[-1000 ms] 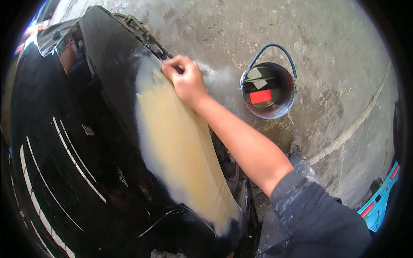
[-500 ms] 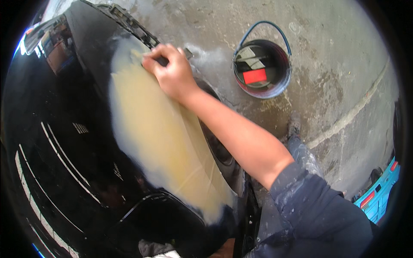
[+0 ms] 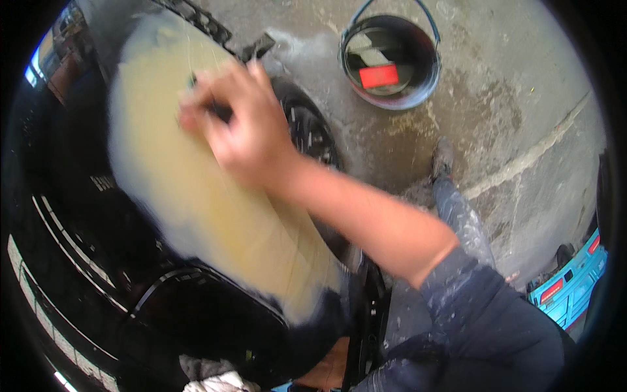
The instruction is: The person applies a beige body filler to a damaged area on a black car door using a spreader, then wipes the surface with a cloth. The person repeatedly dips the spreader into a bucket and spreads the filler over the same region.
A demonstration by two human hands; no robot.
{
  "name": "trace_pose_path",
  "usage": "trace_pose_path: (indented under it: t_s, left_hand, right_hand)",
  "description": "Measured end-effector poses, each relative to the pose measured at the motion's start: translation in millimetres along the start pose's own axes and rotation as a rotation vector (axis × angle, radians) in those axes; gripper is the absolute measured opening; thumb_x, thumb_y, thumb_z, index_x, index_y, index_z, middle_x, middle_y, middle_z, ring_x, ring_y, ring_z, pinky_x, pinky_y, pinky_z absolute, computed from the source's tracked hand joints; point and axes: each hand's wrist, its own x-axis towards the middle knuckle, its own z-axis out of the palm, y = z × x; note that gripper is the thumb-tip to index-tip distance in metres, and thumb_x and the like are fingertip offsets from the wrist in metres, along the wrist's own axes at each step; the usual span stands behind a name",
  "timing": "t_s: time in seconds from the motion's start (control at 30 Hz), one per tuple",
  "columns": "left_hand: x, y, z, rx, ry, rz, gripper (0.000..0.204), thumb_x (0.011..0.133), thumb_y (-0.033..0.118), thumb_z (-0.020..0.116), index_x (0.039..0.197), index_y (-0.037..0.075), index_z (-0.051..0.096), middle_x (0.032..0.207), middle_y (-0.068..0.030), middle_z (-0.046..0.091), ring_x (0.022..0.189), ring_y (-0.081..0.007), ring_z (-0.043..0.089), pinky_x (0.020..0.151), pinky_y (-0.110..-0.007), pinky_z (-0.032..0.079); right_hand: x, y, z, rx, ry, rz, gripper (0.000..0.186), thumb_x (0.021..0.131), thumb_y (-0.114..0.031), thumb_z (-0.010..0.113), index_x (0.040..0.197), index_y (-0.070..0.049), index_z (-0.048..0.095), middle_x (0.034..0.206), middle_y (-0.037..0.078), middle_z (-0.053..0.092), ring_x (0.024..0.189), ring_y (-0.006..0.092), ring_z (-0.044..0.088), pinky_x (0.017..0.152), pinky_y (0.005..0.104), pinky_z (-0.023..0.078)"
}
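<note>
My right hand (image 3: 238, 124), smeared by motion, is bent over the yellow body filler patch (image 3: 176, 157) on a glossy black car body panel (image 3: 72, 228). Its fingers are closed. Something small and dark shows at the fingertips, too blurred to name. Dull pale grey borders surround the filler. My left hand does not show. A crumpled grey and white cloth (image 3: 222, 381) lies at the lower edge of the view, on the black bodywork.
On the wet concrete floor (image 3: 516, 85) stands a dark bucket (image 3: 428, 85) with water and a red block (image 3: 379, 76) in it. A wheel (image 3: 310, 134) sits beside the panel. My shoe (image 3: 443, 157) is right of it. A blue plastic case (image 3: 568, 287) lies far right.
My right hand has moved from the filler's far edge inward across the patch, toward the left and nearer. The whole view has shifted, so the bucket appears higher up.
</note>
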Motion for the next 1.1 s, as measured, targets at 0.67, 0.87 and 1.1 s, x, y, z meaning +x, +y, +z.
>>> trace_pose_path:
  t_s: [0.67,0.87,1.1]
  left_hand:
    - [-2,0,0,0.014,-0.023,0.044,0.023,0.103,0.011,0.073,0.122,-0.002,0.069,0.108,-0.0233,0.072,0.096,-0.0442,0.073,0.094,-0.061,0.062]
    - [-5,-1,2,0.02,-0.011,0.05,0.023,0.103,0.011,0.073,0.122,-0.001,0.069,0.107,-0.0232,0.072,0.096,-0.0439,0.073,0.094,-0.061,0.062]
    - [-7,-3,-1,0.023,-0.046,0.066,0.023,0.103,0.01,0.073,0.122,-0.001,0.069,0.107,-0.0231,0.072,0.095,-0.0436,0.072,0.094,-0.061,0.062]
  right_hand:
    - [-145,-59,-75,-0.059,-0.083,0.056,0.022,0.099,-0.032,0.084,0.12,-0.028,0.081,0.153,0.015,0.067,0.125,0.0362,0.062,0.101,0.0495,0.05]
    - [-178,-73,-93,-0.073,-0.118,0.114,0.024,0.097,-0.034,0.083,0.119,-0.027,0.079,0.154,0.012,0.067,0.129,0.0345,0.061,0.1,0.0522,0.05]
    - [-77,-22,-49,-0.035,-0.02,0.013,0.016,0.095,-0.031,0.083,0.107,-0.021,0.079,0.13,0.012,0.07,0.117,0.0364,0.059,0.099,0.0511,0.048]
